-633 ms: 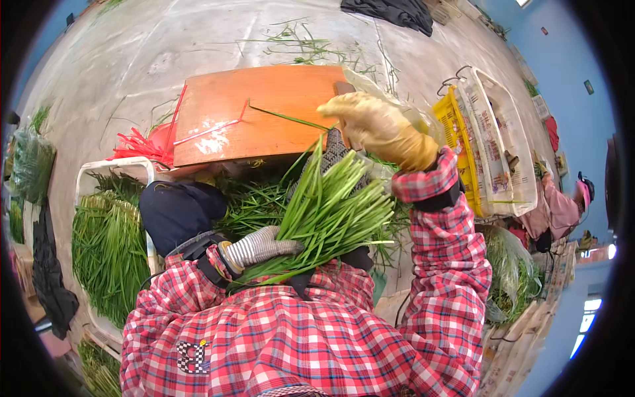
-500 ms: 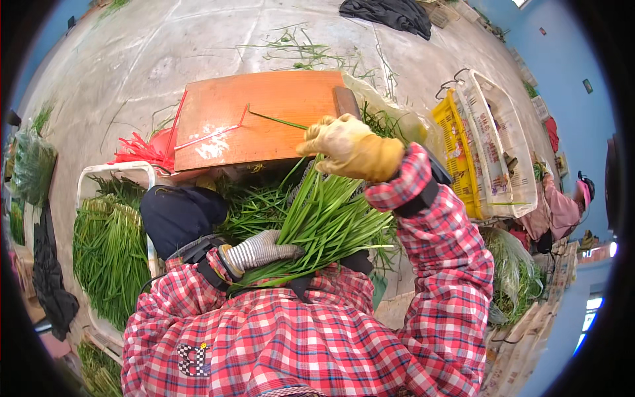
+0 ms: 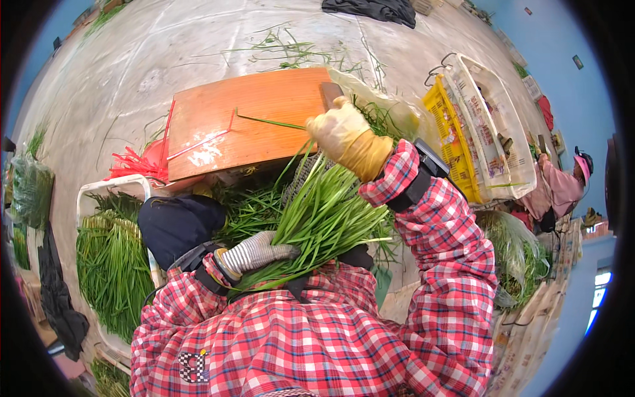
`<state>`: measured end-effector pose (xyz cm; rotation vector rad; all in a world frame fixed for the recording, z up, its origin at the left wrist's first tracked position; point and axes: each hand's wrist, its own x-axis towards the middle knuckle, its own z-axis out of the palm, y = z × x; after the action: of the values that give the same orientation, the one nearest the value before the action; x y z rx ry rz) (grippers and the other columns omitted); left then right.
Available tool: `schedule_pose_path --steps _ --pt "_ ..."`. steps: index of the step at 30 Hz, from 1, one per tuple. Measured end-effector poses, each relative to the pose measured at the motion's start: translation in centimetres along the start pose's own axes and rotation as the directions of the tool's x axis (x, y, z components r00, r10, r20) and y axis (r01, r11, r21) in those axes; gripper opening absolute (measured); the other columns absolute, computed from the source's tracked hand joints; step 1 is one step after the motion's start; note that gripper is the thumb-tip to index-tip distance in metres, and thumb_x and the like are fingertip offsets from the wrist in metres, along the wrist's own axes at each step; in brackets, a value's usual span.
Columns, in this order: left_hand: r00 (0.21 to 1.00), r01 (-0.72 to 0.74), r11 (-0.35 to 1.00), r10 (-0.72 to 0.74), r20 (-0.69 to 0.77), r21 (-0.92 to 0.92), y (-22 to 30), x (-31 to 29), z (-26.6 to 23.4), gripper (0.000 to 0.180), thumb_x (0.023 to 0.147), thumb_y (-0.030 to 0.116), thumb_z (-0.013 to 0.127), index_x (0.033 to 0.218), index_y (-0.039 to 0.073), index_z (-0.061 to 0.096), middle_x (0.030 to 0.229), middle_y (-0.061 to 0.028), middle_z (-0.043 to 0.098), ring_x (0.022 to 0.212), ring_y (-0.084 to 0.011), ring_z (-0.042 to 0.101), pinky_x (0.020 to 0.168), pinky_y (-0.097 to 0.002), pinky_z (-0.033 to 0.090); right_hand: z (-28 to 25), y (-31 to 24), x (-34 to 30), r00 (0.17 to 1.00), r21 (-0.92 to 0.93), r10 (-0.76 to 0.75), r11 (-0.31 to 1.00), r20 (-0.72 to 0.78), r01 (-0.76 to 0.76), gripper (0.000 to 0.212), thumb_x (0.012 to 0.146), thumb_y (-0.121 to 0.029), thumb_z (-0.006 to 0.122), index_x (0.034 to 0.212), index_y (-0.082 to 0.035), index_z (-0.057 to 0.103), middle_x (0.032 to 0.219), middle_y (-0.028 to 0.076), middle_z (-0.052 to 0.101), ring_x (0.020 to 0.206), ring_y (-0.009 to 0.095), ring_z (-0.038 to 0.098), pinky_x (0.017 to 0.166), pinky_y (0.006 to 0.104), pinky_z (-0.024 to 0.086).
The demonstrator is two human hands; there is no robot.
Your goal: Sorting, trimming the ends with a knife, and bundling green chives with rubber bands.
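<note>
A thick bunch of garlic chives [image 3: 331, 212] lies across my lap, its pale ends toward the upper side. My left hand [image 3: 261, 253], in a grey striped glove, is closed round its lower left part. My right hand [image 3: 347, 135], in a yellowish glove, hovers above the bunch by the right corner of an orange wooden board [image 3: 258, 119]. Its fingers are curled in, and what they hold, if anything, is hidden. A single green stalk [image 3: 271, 122] lies over the board with one end meeting these fingers. A brown wooden block [image 3: 331, 94] sits at the board's corner.
Red ties [image 3: 135, 162] hang at the board's left. A white crate [image 3: 116, 264] of chives stands left of my knee. Yellow and white crates [image 3: 456, 145] stand at right, near a bagged heap of greens [image 3: 512, 258]. Another person [image 3: 562, 182] sits at far right.
My right hand has shifted slightly right relative to the board, and its fingers have curled in more. My left hand keeps its hold on the chives. The whole view has turned slightly.
</note>
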<state>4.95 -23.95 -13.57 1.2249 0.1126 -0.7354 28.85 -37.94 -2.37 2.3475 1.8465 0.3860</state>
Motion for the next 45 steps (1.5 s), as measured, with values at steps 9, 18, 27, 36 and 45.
schedule_pose_path --steps 9,18,27,36,45 --pt "0.993 0.112 0.901 -0.120 0.006 -0.419 -2.2 -0.5 -2.8 0.052 0.089 0.027 0.060 0.133 0.002 0.044 0.123 -0.0111 0.057 0.107 -0.0204 0.059 0.095 -0.0331 0.047 -0.2 9.7 -13.1 0.400 -0.162 0.865 0.461 0.302 -0.873 0.045 0.085 -0.026 0.059 0.126 -0.008 0.053 0.114 0.017 0.061 0.110 0.032 0.057 0.092 0.0441 0.045" --pt "0.986 0.150 0.896 -0.164 0.002 -0.418 -1.6 -0.4 -2.0 0.051 0.089 0.031 0.061 0.129 0.002 0.049 0.121 -0.0113 0.059 0.106 -0.0209 0.060 0.094 -0.0337 0.047 6.6 -1.2 -12.1 0.823 0.912 0.422 -0.025 0.380 -0.409 0.027 0.083 -0.023 0.067 0.101 -0.002 0.066 0.083 0.003 0.065 0.075 0.011 0.057 0.070 0.0265 0.047" --pt "0.991 0.108 0.698 -0.130 0.023 -0.707 -3.1 -1.4 -3.2 0.053 0.087 0.030 0.064 0.128 0.001 0.049 0.123 -0.0158 0.057 0.109 -0.0267 0.058 0.099 -0.0396 0.045 7.6 -2.9 -27.1 0.477 0.728 0.560 -0.421 0.678 -0.541 0.054 0.087 -0.054 0.054 0.111 -0.006 0.065 0.093 0.005 0.069 0.081 0.012 0.062 0.068 0.0277 0.047" --pt "0.992 0.097 0.585 -0.121 0.032 -0.805 -3.6 -0.6 -3.5 0.043 0.089 0.026 0.058 0.122 0.000 0.053 0.116 -0.0181 0.061 0.102 -0.0295 0.061 0.095 -0.0435 0.048 9.9 -13.9 -23.9 0.721 0.921 0.573 -0.245 0.389 -0.302 0.109 0.073 -0.075 0.052 0.147 -0.004 0.017 0.151 0.018 0.019 0.141 0.029 0.014 0.113 0.0390 0.011" --pt "0.996 -0.019 0.625 -0.060 -0.072 -0.781 -5.2 -0.4 -4.4 0.046 0.086 0.032 0.064 0.119 0.001 0.056 0.112 -0.0174 0.063 0.098 -0.0301 0.063 0.091 -0.0448 0.050 8.3 -11.7 -23.9 0.123 0.939 0.943 -0.281 0.308 -0.198 0.067 0.087 -0.029 0.063 0.143 -0.010 0.031 0.141 0.018 0.037 0.126 0.026 0.041 0.102 0.0366 0.034"
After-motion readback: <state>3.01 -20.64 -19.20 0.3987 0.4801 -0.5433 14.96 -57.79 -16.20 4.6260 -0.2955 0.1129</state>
